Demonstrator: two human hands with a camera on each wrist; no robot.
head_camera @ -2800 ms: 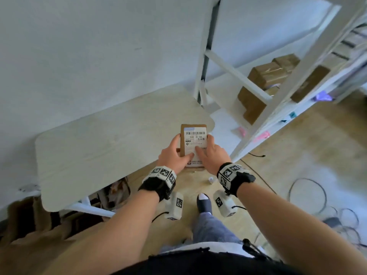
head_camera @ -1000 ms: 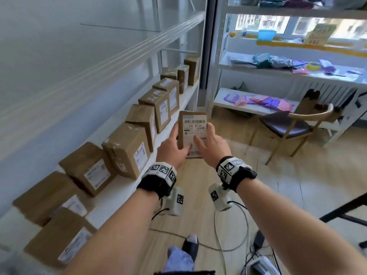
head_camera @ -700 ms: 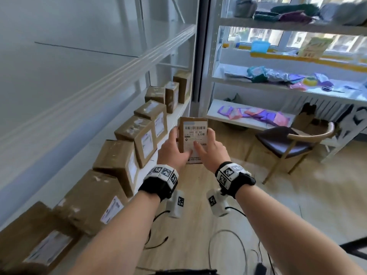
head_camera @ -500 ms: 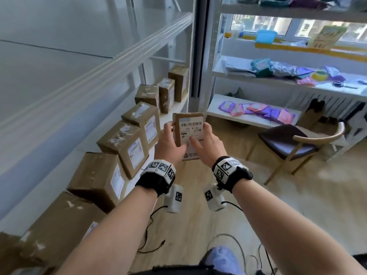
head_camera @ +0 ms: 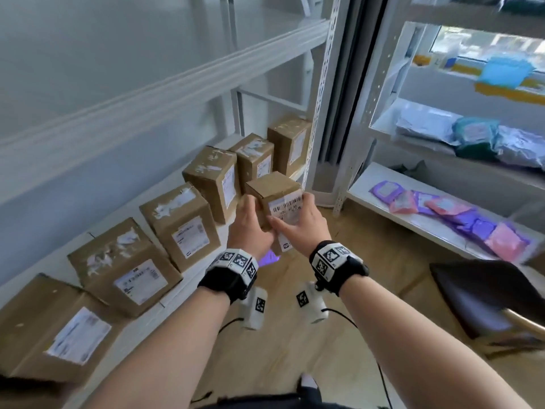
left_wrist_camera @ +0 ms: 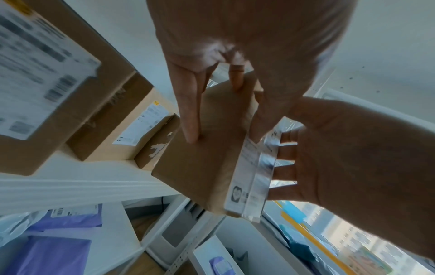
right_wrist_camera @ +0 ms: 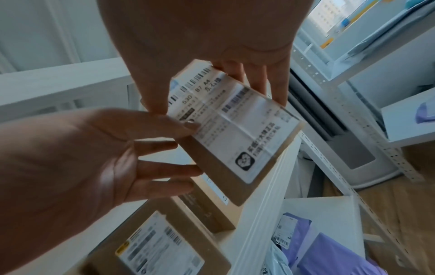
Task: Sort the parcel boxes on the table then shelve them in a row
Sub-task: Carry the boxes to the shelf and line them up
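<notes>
Both hands hold a small brown parcel box (head_camera: pixel 274 199) with a white barcode label, just off the front edge of the white shelf (head_camera: pixel 53 258). My left hand (head_camera: pixel 250 225) grips its left side, thumb on the label. My right hand (head_camera: pixel 300 222) grips the right side. In the left wrist view my left fingers (left_wrist_camera: pixel 188 111) lie along the box (left_wrist_camera: pixel 204 158). The right wrist view shows the label (right_wrist_camera: pixel 235 130) facing me. Several labelled boxes stand in a row on the shelf, from the near one (head_camera: pixel 56 329) to the far one (head_camera: pixel 290 143).
A perforated white upright (head_camera: pixel 321 93) ends the shelf just past the far box. An upper shelf board (head_camera: pixel 147 98) runs overhead. To the right stands another rack with purple and pink mailer bags (head_camera: pixel 442 211). A dark chair (head_camera: pixel 486 302) sits on the wooden floor.
I have walked from the table along the shelf. The box, held upright with its label toward me before, is now tipped and closer to the far end of the row.
</notes>
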